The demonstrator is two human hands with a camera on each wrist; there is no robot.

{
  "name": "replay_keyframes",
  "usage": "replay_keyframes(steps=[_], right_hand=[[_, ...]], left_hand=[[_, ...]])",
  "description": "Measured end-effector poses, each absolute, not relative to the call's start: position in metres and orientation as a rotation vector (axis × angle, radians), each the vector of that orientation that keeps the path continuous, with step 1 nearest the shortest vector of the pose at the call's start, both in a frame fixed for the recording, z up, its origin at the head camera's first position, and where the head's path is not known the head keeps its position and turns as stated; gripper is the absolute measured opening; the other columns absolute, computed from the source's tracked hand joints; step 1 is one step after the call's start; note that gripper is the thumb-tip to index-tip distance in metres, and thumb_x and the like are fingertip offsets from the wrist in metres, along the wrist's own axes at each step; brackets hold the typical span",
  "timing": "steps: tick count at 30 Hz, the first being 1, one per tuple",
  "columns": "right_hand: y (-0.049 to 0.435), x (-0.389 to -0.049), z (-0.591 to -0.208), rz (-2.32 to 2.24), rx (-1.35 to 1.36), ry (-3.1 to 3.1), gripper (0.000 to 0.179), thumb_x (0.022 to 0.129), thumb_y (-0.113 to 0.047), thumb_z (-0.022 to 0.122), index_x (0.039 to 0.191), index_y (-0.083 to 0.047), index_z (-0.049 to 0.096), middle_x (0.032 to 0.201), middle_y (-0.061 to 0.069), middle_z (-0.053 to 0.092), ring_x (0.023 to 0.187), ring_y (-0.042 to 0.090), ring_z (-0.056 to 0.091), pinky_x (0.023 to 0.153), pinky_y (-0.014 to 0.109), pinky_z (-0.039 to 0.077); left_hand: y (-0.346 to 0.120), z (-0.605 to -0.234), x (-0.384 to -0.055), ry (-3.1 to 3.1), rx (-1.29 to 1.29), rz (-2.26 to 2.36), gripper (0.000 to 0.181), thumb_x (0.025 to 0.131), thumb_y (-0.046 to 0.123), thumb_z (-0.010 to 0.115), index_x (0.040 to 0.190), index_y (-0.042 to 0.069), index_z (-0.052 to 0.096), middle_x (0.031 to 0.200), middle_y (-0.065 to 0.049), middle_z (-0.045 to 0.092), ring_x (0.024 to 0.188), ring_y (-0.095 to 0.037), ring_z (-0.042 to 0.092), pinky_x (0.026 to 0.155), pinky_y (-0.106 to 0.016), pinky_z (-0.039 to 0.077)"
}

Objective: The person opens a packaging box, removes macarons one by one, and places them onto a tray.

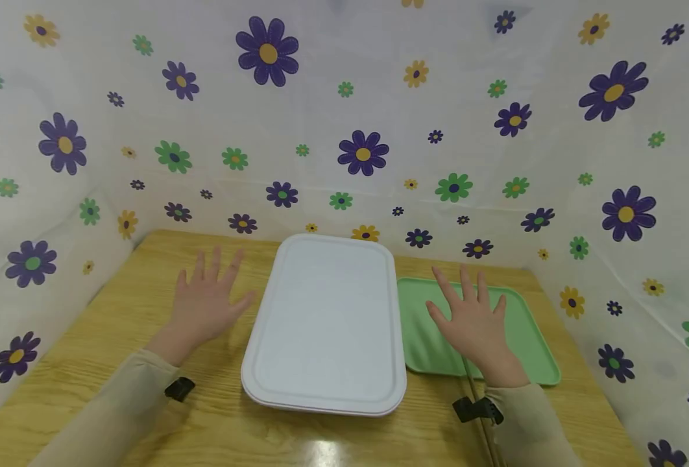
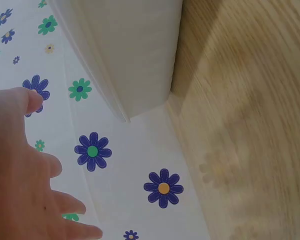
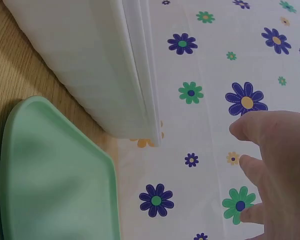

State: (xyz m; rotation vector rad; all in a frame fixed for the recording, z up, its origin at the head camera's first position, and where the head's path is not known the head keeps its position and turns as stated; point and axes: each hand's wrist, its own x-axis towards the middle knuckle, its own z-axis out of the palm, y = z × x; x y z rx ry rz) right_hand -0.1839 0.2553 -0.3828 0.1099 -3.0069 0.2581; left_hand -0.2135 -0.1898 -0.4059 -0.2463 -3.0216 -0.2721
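Observation:
A white lidded box [image 1: 327,318] stands on the wooden table, its pale lid on top. To its left my left hand [image 1: 207,305] is held with the fingers spread, holding nothing. My right hand [image 1: 473,318] is likewise spread and bare, over a green tray [image 1: 531,337] lying to the right of the box. In the left wrist view the box's side wall [image 2: 135,45] rises beyond my left hand [image 2: 25,175]. The right wrist view has my right hand [image 3: 280,165] at the right edge, apart from the box [image 3: 85,65] and the green tray [image 3: 55,170].
White sheeting [image 1: 298,117] printed with purple, green and yellow flowers encloses the wooden table [image 1: 204,402] at the back and both sides. A thin cord [image 1: 481,421] runs beneath my right forearm, near a black wrist strap [image 1: 477,410].

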Motion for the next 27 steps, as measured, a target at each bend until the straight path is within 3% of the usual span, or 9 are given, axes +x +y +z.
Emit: replay_keyframes(steps=[4,7,11,13,15,21,27], right_hand=[[0.256,-0.185,-0.382,0.320,0.161,-3.004,0.070,0.101,-0.049,0.046,0.160,-0.033,0.014,0.164,0.025,0.011,0.146,0.054,0.011,0.106,0.082,0.014],[0.258,-0.187,-0.380,0.479,0.232,-3.009,0.072,0.101,-0.045,0.049,0.160,-0.028,0.013,0.161,0.028,0.016,0.143,0.056,0.020,0.105,0.079,0.026],[0.259,-0.191,-0.376,0.746,0.350,-2.996,0.077,0.099,-0.036,0.058,0.160,-0.019,0.015,0.156,0.030,0.029,0.134,0.054,0.039,0.100,0.070,0.041],[0.259,-0.193,-0.375,0.822,0.395,-2.996,0.080,0.097,-0.034,0.062,0.160,-0.016,0.015,0.152,0.029,0.037,0.127,0.051,0.049,0.097,0.065,0.047],[0.258,-0.195,-0.375,0.875,0.418,-3.007,0.085,0.095,-0.033,0.067,0.160,-0.014,0.016,0.149,0.029,0.042,0.120,0.048,0.057,0.091,0.060,0.053],[0.248,-0.199,-0.380,0.971,0.471,-3.093,0.093,0.090,-0.037,0.073,0.160,-0.016,0.016,0.144,0.027,0.049,0.115,0.040,0.062,0.086,0.049,0.058],[0.242,-0.200,-0.383,1.522,0.358,-3.094,0.092,0.090,-0.024,0.074,0.160,-0.016,0.014,0.145,0.029,0.045,0.107,0.032,0.066,0.080,0.039,0.061]], left_hand=[[-0.201,-0.408,-0.214,-3.053,-0.252,-0.362,0.084,0.097,0.069,0.029,0.160,0.023,-0.003,0.162,-0.030,0.004,0.144,-0.058,0.013,0.109,-0.075,0.024],[-0.208,-0.407,-0.213,-3.108,-0.281,-0.453,0.089,0.097,0.070,0.029,0.160,0.016,-0.004,0.161,-0.033,0.008,0.137,-0.059,0.028,0.101,-0.071,0.040],[-0.215,-0.402,-0.215,-3.141,-0.381,-0.758,0.092,0.098,0.063,0.041,0.159,0.007,0.000,0.158,-0.033,0.021,0.129,-0.054,0.045,0.100,-0.064,0.046],[-0.217,-0.400,-0.216,-3.137,-0.437,-0.992,0.092,0.098,0.058,0.049,0.159,0.007,0.002,0.156,-0.031,0.029,0.126,-0.048,0.052,0.101,-0.059,0.048],[-0.218,-0.399,-0.217,-3.126,-0.478,-1.197,0.093,0.097,0.054,0.056,0.160,0.010,0.003,0.155,-0.028,0.034,0.117,-0.043,0.061,0.094,-0.051,0.055],[-0.216,-0.400,-0.219,-3.056,-0.552,-1.699,0.096,0.094,0.041,0.066,0.161,0.014,0.003,0.151,-0.030,0.038,0.116,-0.038,0.062,0.085,-0.039,0.061],[-0.214,-0.410,-0.223,-2.940,-0.570,-2.132,0.094,0.095,0.024,0.068,0.160,0.013,0.001,0.152,-0.033,0.032,0.118,-0.037,0.062,0.088,-0.043,0.059]])
